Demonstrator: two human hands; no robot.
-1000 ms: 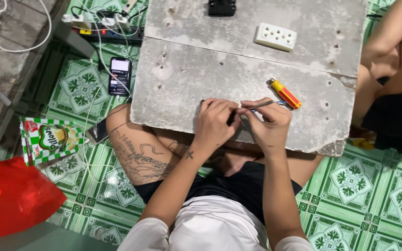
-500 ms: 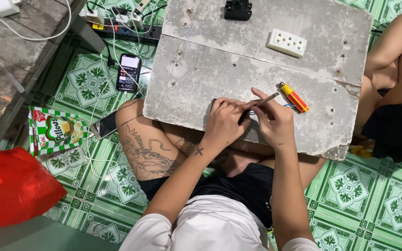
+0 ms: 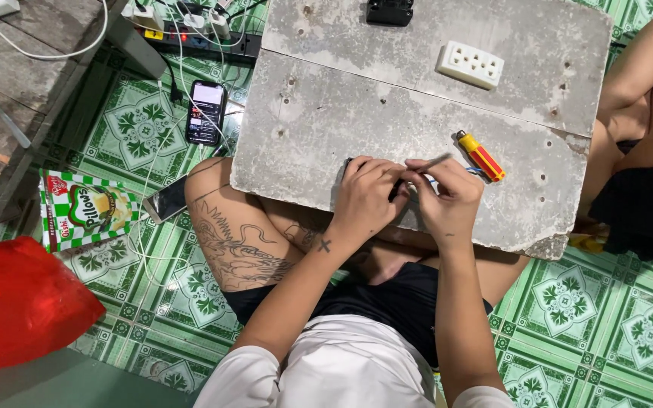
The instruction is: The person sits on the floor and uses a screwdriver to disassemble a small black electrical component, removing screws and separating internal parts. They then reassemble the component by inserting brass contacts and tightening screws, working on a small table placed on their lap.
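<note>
I sit cross-legged on the floor with a grey concrete slab [image 3: 357, 113] across my lap. My left hand [image 3: 364, 198] is curled around a small dark part at the slab's near edge; most of that part is hidden by my fingers. My right hand [image 3: 447, 202] pinches a thin grey tool [image 3: 434, 162] whose tip points up and to the right, and it touches the same small part. A red and yellow screwdriver [image 3: 481, 156] lies on the slab just right of my right hand.
A white socket block [image 3: 469, 64] and a black box [image 3: 389, 10] sit at the slab's far side. A phone [image 3: 205, 112], a power strip with cables [image 3: 190, 34], a green snack pack [image 3: 88, 209] and a red bag [image 3: 17, 302] lie at left. Another person's legs [image 3: 636, 113] are at right.
The view has shifted slightly. My hands stay together at the slab's near edge, and the thin tool in my right hand now points more up and right.
</note>
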